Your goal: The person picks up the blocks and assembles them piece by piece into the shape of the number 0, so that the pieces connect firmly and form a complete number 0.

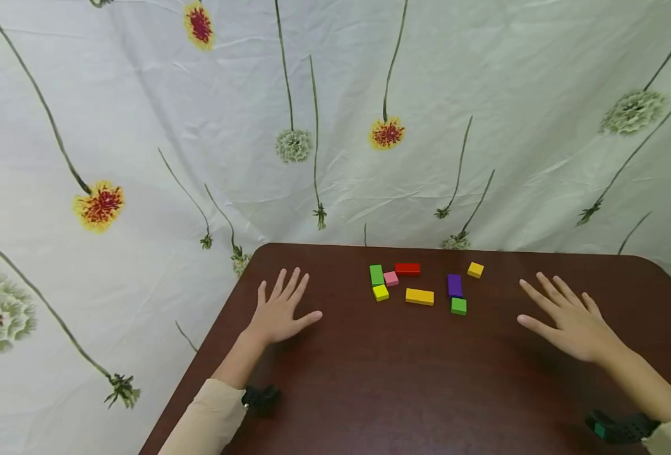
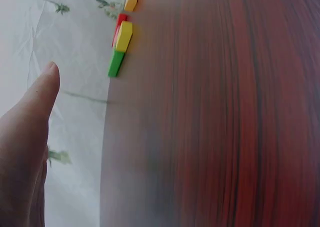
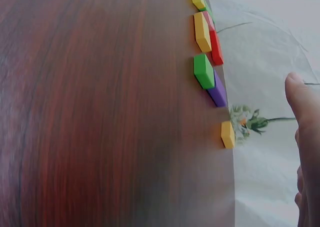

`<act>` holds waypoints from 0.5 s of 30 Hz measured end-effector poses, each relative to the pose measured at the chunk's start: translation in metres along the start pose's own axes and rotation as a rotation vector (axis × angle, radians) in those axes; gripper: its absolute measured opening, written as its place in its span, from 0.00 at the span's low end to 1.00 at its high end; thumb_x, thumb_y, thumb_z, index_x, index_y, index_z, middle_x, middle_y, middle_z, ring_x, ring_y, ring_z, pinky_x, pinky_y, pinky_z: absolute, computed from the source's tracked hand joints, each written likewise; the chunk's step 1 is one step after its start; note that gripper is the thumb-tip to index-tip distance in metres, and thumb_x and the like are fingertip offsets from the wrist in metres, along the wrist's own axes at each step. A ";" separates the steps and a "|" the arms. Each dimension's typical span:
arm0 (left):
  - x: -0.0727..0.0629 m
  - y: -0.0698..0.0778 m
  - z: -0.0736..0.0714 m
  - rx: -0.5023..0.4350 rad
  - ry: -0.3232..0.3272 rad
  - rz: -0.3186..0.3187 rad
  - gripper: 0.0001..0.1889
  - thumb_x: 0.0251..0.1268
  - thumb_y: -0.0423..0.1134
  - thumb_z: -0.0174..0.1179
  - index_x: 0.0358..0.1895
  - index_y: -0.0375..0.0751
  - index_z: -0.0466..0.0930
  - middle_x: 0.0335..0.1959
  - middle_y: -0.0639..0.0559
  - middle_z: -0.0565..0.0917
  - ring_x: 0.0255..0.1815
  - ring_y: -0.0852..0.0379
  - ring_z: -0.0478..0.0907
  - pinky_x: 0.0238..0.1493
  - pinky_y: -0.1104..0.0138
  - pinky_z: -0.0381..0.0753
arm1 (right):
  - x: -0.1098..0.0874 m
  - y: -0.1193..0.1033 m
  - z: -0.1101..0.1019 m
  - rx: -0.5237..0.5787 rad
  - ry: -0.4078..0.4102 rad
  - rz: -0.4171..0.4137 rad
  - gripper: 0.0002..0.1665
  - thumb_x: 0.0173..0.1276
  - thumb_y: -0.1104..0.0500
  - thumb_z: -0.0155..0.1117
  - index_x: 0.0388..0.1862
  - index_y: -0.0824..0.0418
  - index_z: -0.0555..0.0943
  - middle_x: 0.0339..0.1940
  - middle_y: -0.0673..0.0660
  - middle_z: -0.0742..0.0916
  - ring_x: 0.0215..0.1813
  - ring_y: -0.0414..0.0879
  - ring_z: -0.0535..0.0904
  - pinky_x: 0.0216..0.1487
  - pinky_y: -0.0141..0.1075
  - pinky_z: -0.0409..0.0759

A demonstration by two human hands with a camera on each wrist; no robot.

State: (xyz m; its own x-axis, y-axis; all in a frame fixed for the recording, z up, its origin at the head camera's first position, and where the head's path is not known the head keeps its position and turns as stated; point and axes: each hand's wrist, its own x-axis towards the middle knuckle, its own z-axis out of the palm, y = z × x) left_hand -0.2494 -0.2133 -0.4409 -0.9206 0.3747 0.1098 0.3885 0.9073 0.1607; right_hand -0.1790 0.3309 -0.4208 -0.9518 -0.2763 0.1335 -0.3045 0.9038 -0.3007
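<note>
Eight blocks (image 1: 419,297) are lying at the table's (image 1: 369,379) far middle, some touching. They are looking light, stiff and perhaps slick; opposite sides would probably suit a pinch. The left hand (image 1: 278,316) is hovering to their left, the right hand (image 1: 577,325) to their right, both spread, holding nothing. Beyond, a flowered cloth (image 1: 233,95) is hanging.

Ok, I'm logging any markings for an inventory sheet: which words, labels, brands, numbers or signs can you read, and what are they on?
None can be read.
Coloured blocks: no lettering visible.
Flower-print cloth: only printed flowers and stems.
Black left wristband and right wristband: too small to tell whether they bear any.
</note>
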 end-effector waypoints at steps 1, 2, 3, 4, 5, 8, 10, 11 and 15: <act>0.002 0.003 0.002 -0.007 -0.001 0.007 0.48 0.64 0.71 0.47 0.79 0.50 0.41 0.80 0.50 0.38 0.78 0.47 0.27 0.67 0.37 0.27 | 0.001 -0.001 0.002 0.005 0.001 -0.001 0.45 0.74 0.39 0.51 0.81 0.44 0.41 0.80 0.62 0.45 0.78 0.60 0.31 0.63 0.72 0.31; 0.005 0.006 0.004 -0.009 -0.003 0.013 0.48 0.64 0.71 0.47 0.79 0.50 0.41 0.80 0.50 0.38 0.78 0.47 0.27 0.67 0.37 0.28 | 0.003 -0.003 0.005 0.013 0.002 -0.005 0.45 0.74 0.39 0.51 0.81 0.44 0.42 0.80 0.62 0.45 0.78 0.60 0.32 0.63 0.72 0.32; 0.008 0.010 0.006 -0.015 -0.006 0.019 0.48 0.64 0.71 0.46 0.79 0.51 0.41 0.80 0.51 0.38 0.78 0.47 0.27 0.67 0.37 0.28 | 0.005 -0.005 0.007 0.021 0.004 -0.010 0.45 0.74 0.39 0.51 0.81 0.44 0.42 0.80 0.62 0.46 0.79 0.60 0.32 0.63 0.72 0.33; 0.011 0.015 0.008 -0.019 -0.010 0.024 0.48 0.64 0.71 0.46 0.79 0.51 0.41 0.80 0.51 0.38 0.78 0.48 0.28 0.67 0.37 0.28 | 0.007 -0.007 0.010 0.031 0.007 -0.016 0.45 0.73 0.39 0.52 0.81 0.44 0.44 0.80 0.63 0.47 0.79 0.60 0.34 0.63 0.72 0.34; 0.015 0.020 0.011 -0.025 -0.012 0.034 0.47 0.65 0.71 0.45 0.79 0.51 0.41 0.80 0.51 0.38 0.78 0.48 0.28 0.67 0.37 0.29 | 0.010 -0.009 0.014 0.045 0.012 -0.022 0.45 0.73 0.39 0.53 0.81 0.45 0.45 0.80 0.63 0.48 0.79 0.60 0.35 0.64 0.72 0.35; 0.027 0.036 0.019 -0.040 -0.031 0.053 0.47 0.65 0.72 0.44 0.79 0.52 0.41 0.80 0.52 0.39 0.79 0.49 0.28 0.68 0.38 0.29 | 0.019 -0.017 0.024 0.098 0.035 -0.050 0.46 0.70 0.40 0.57 0.80 0.48 0.50 0.79 0.65 0.53 0.79 0.61 0.40 0.64 0.71 0.40; 0.035 0.049 0.025 -0.056 -0.036 0.077 0.46 0.65 0.72 0.43 0.79 0.52 0.42 0.80 0.51 0.41 0.79 0.48 0.29 0.68 0.38 0.31 | 0.027 -0.022 0.032 0.133 0.053 -0.070 0.46 0.68 0.40 0.60 0.79 0.51 0.55 0.78 0.66 0.57 0.78 0.62 0.44 0.65 0.70 0.43; 0.040 0.055 0.028 -0.063 -0.039 0.091 0.46 0.65 0.72 0.43 0.79 0.51 0.43 0.80 0.51 0.41 0.79 0.48 0.30 0.68 0.38 0.31 | 0.031 -0.026 0.036 0.148 0.061 -0.078 0.46 0.68 0.40 0.61 0.79 0.53 0.56 0.77 0.66 0.59 0.78 0.62 0.45 0.65 0.70 0.44; 0.057 0.079 0.040 -0.100 -0.048 0.147 0.45 0.65 0.70 0.45 0.79 0.49 0.47 0.80 0.48 0.45 0.79 0.46 0.33 0.68 0.37 0.35 | 0.049 -0.038 0.050 0.186 0.074 -0.106 0.45 0.67 0.41 0.63 0.76 0.59 0.61 0.75 0.68 0.62 0.76 0.65 0.50 0.65 0.69 0.48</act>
State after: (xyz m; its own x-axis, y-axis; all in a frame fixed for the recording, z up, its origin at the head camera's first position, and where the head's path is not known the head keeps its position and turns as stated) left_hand -0.2729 -0.1124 -0.4614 -0.8533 0.5130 0.0931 0.5192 0.8193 0.2434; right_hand -0.2158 0.2662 -0.4501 -0.9109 -0.3355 0.2401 -0.4107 0.7932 -0.4496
